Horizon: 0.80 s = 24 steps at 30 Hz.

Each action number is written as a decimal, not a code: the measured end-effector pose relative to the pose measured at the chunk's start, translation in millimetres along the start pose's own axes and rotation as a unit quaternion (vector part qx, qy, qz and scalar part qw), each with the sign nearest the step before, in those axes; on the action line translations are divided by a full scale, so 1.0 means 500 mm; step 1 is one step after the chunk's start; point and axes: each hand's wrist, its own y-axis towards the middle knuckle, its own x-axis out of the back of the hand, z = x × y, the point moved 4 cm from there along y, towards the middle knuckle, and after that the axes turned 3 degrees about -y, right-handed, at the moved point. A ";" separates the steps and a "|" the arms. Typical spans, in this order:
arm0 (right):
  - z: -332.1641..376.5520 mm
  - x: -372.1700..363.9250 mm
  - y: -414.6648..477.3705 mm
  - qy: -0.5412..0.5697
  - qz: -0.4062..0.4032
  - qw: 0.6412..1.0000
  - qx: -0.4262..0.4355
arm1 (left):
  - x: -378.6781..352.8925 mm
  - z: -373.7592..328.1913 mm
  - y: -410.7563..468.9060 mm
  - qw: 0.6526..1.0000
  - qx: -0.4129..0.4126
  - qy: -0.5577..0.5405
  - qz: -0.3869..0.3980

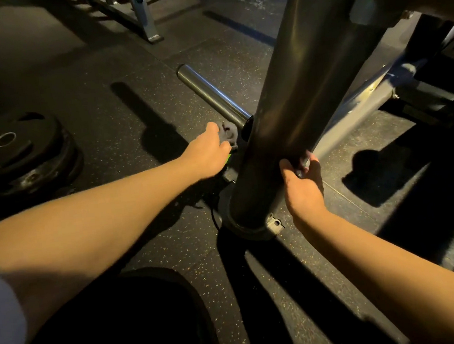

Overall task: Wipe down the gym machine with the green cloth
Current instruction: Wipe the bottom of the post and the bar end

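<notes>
1. Head view, task things: the left hand (207,153) reaches forward and low, its fingers curled and clamped on the bunched green cloth (229,134). In this dim light the cloth reads dark grey, with only a bright green sliver showing under the hand. The cloth is pressed where the chrome weight peg (211,91) meets the gym machine's thick dark upright post (295,82), just above the floor.
2. Head view, other hand: the right hand (303,182) grips the upright post low down. The thumb lies on the near face and the fingers (312,162) wrap round the far side.
3. Head view, machine: the post stands tilted in a round base flange (253,229), with a bolt tab at its front edge. Grey painted frame members (365,94) run off to the right behind it.
4. Head view, surroundings: a stack of black weight plates (22,159) lies on the speckled rubber floor (173,260) to the left, well apart from the post. A second machine's leg (144,19) stands at the top.
</notes>
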 end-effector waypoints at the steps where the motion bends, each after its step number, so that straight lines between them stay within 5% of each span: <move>1: 0.000 -0.009 -0.002 -0.012 -0.015 1.000 0.021 | -0.019 0.004 -0.007 0.999 -0.039 -0.019 0.003; 6: -0.029 -0.044 -0.010 -0.041 -0.028 0.998 0.035 | -0.175 0.062 -0.034 0.978 -0.151 -0.141 -0.012; 12: -0.085 -0.065 -0.001 -0.075 -0.054 0.996 0.014 | -0.215 0.097 -0.025 0.933 -0.025 -0.340 -0.118; 15: -0.103 -0.076 0.006 -0.063 -0.065 0.996 0.013 | -0.235 0.101 -0.012 0.899 0.017 -0.428 -0.088; 20: -0.117 -0.086 0.005 -0.037 -0.063 0.997 0.012 | -0.266 0.108 -0.009 0.925 -0.035 -0.374 -0.047; 24: -0.127 -0.089 0.007 -0.045 -0.073 0.996 0.011 | -0.298 0.132 -0.007 0.922 0.018 -0.381 -0.064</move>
